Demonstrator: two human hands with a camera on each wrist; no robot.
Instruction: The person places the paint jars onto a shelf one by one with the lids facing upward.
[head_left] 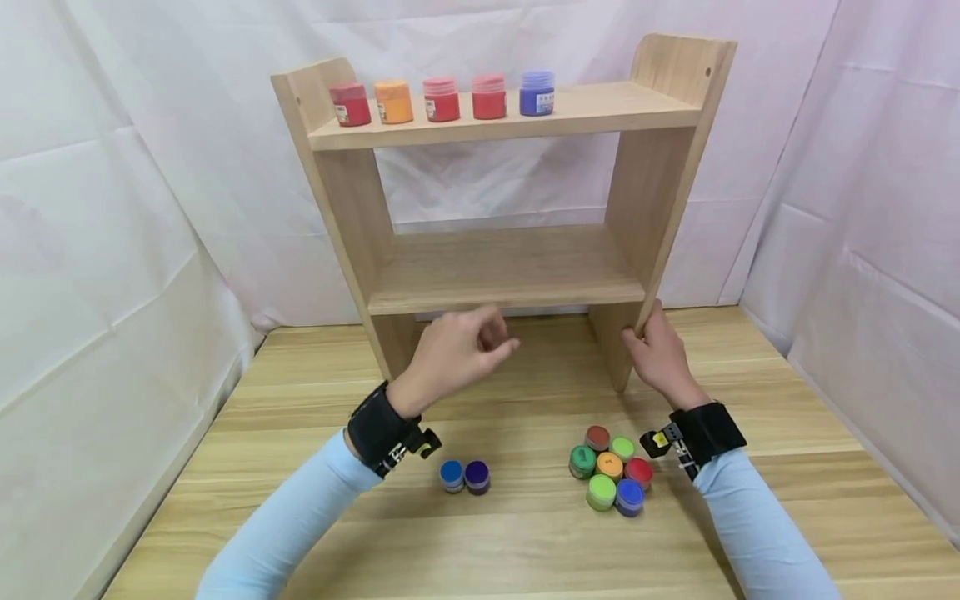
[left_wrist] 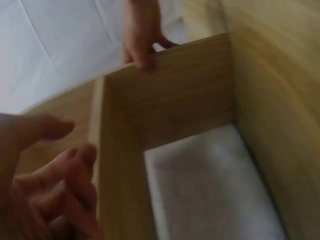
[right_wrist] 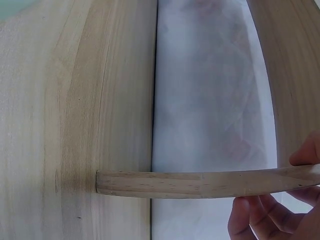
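Note:
A two-tier wooden shelf [head_left: 517, 292] stands on the table. My right hand [head_left: 662, 352] grips the lower part of its right side panel, thumb on the inner side and fingers on the outer; the right wrist view shows the fingers [right_wrist: 265, 215] around the board's edge. In front of the lower tier, my left hand [head_left: 457, 352] hovers with loosely curled fingers, thumb apart from them, holding nothing. On the top tier several paint jars stand in a row: red jars [head_left: 442, 102], an orange jar [head_left: 394, 103] and a blue jar [head_left: 537, 95] at the right end.
Between the forearms, a blue-lidded jar [head_left: 452, 475] and a dark purple jar [head_left: 477, 477] stand side by side on the table [head_left: 517, 550]. Near the right wrist is a cluster of several jars, green, red, orange and blue [head_left: 629, 497]. White cloth [head_left: 112, 208] hangs around the table.

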